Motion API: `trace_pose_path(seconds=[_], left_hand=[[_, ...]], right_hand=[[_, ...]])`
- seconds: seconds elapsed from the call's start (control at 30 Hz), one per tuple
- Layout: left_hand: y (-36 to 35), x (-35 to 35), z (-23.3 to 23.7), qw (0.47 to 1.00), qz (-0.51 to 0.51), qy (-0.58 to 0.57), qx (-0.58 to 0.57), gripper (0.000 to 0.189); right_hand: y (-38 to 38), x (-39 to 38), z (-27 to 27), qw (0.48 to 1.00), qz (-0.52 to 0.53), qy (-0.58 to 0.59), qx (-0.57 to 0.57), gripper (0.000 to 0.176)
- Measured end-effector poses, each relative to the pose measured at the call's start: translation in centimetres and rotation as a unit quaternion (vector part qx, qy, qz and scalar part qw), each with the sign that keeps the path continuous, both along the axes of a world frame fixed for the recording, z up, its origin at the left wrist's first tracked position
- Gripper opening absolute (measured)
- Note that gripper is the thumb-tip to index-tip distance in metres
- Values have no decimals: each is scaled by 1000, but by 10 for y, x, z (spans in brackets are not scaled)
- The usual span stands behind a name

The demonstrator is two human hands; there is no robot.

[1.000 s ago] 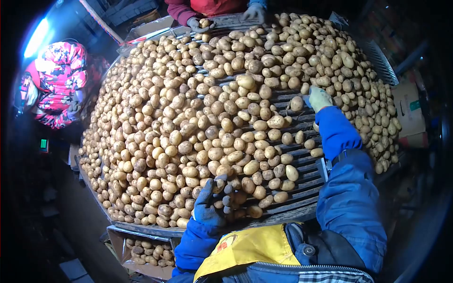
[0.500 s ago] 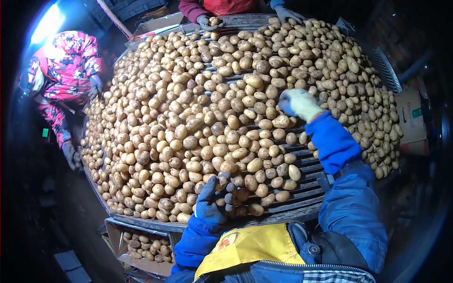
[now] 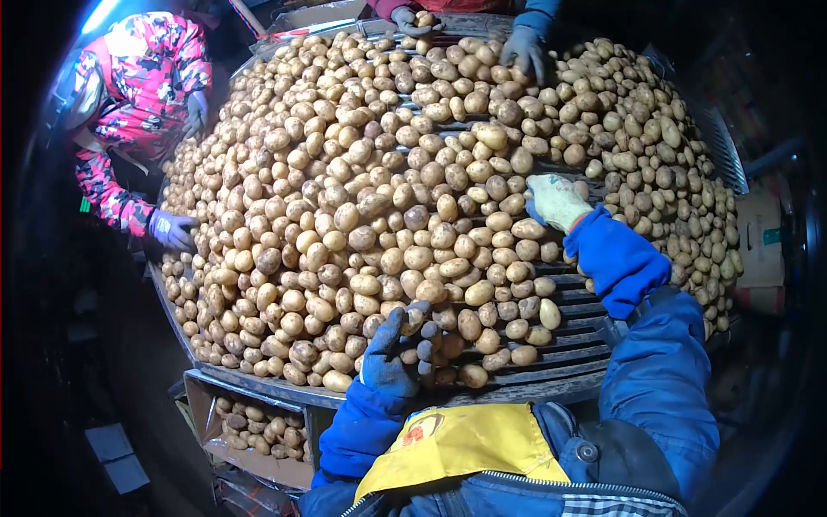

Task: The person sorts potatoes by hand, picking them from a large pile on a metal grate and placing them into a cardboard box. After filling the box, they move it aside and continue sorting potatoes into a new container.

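Observation:
Potatoes (image 3: pixel 345 215) cover a wide slatted table (image 3: pixel 568 345). My left hand (image 3: pixel 394 358), in a dark blue-grey glove, is at the near edge with its fingers curled around a potato (image 3: pixel 413 321); other potatoes touch its fingertips. Farther up and to the right, my right hand (image 3: pixel 556 200) wears a pale yellow-green glove with blue fingertips. It is bent down over the potatoes beside a gap where slats show. Its fingertips are partly hidden, and whether they hold anything is not visible.
Across the table, a co-worker's gloved hands (image 3: pixel 524 53) are over the potatoes, one holding some. Another person in a pink patterned jacket (image 3: pixel 151 77) reaches in from the left. A box of potatoes (image 3: pixel 207 414) sits below the near-left edge; a cardboard box (image 3: pixel 760 241) stands at right.
The view has shifted slightly. The left co-worker's lower hand has come onto the potatoes, and a far co-worker's hand has reached farther in. My hands keep nearly the same places over the potatoes.

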State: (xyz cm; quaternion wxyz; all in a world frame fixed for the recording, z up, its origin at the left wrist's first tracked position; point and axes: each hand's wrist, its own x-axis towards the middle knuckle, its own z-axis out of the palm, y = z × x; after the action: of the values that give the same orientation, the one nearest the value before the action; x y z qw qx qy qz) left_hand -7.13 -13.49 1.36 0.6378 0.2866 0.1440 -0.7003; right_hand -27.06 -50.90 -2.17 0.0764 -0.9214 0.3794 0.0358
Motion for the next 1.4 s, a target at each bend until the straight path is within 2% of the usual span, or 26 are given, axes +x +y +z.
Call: trace_pose_path(seconds=[0.1, 0.17, 0.2, 0.27, 0.33, 0.37, 0.4, 0.47, 0.5, 0.53, 0.6, 0.63, 0.67, 0.73, 0.77, 0.8, 0.87, 1.0, 1.07, 1.13, 1.2, 1.23, 1.27, 1.3, 1.33, 1.4], left_hand=[[-2, -5, 4, 1000, -1, 14, -8, 46], [0, -4, 7, 1000, 3, 23, 0, 46], [2, -2, 6, 1000, 7, 28, -12, 47], [6, 3, 6, 999, 13, 36, -20, 48], [10, 6, 6, 1000, 9, -2, 0, 50], [12, 7, 4, 1000, 7, 7, -24, 50], [10, 7, 5, 1000, 6, 6, -27, 50], [8, 8, 7, 1000, 17, 21, -16, 49], [7, 10, 5, 999, 22, 35, -23, 48], [4, 8, 9, 999, 21, 34, -23, 48], [-2, 3, 18, 999, 43, 12, -21, 49], [-1, 4, 14, 997, 44, 34, -53, 51], [0, 4, 12, 997, 46, 32, -55, 51], [-1, 4, 12, 996, 45, -9, -71, 52], [-2, 3, 13, 995, 57, -9, -77, 53], [-1, 4, 7, 994, 61, 11, -95, 53], [3, 6, 3, 988, 76, 61, -117, 52], [8, 8, 8, 986, 127, 40, -101, 52], [11, 7, 13, 982, 153, 28, -106, 56], [15, 7, 10, 978, 175, 18, -110, 60], [17, 9, -9, 957, 182, 58, -219, 61], [19, 11, -31, 960, 170, -107, -194, 61], [19, 13, -27, 959, 175, -109, -196, 61], [19, 16, -20, 958, 209, -22, -195, 61], [21, 18, -17, 948, 243, 64, -193, 60], [29, 16, -20, 947, 249, 36, -202, 61]], right_hand=[[3, 0, 5, 998, -36, -47, -13, 24], [11, -2, 15, 995, -73, -59, 34, 27], [14, -7, 20, 987, -95, -103, 73, 28], [-4, -24, -11, 969, -101, -178, 137, 30], [-2, -29, -3, 950, -96, -232, 187, 29], [3, -27, 6, 862, -185, -306, 359, 26], [3, -29, 14, 813, -214, -344, 418, 24], [8, -35, 24, 783, -175, -404, 438, 32], [21, -30, 38, 735, -180, -464, 461, 30], [31, -30, 47, 734, -180, -465, 461, 30], [49, -33, 59, 645, -160, -499, 557, 33], [74, -32, 46, 650, -74, -573, 493, 41], [81, -32, 43, 650, -71, -573, 494, 41], [99, -18, 53, 477, -183, -545, 664, 51], [111, -9, 58, 486, -180, -532, 670, 56], [124, 3, 64, 458, -190, -526, 691, 58], [134, 22, 55, 456, -176, -498, 716, 57], [170, 64, 64, 506, -137, -456, 719, 52], [192, 82, 70, 555, 36, -521, 648, 45], [215, 100, 99, 590, -32, -465, 659, 44], [241, 113, 94, 683, 25, -433, 587, 48], [264, 122, 82, 723, 106, -473, 492, 51], [282, 125, 75, 718, 134, -476, 490, 49], [284, 129, 89, 815, 249, -421, 310, 49], [287, 133, 102, 863, 352, -343, 113, 49], [297, 137, 99, 866, 335, -341, 146, 50]])
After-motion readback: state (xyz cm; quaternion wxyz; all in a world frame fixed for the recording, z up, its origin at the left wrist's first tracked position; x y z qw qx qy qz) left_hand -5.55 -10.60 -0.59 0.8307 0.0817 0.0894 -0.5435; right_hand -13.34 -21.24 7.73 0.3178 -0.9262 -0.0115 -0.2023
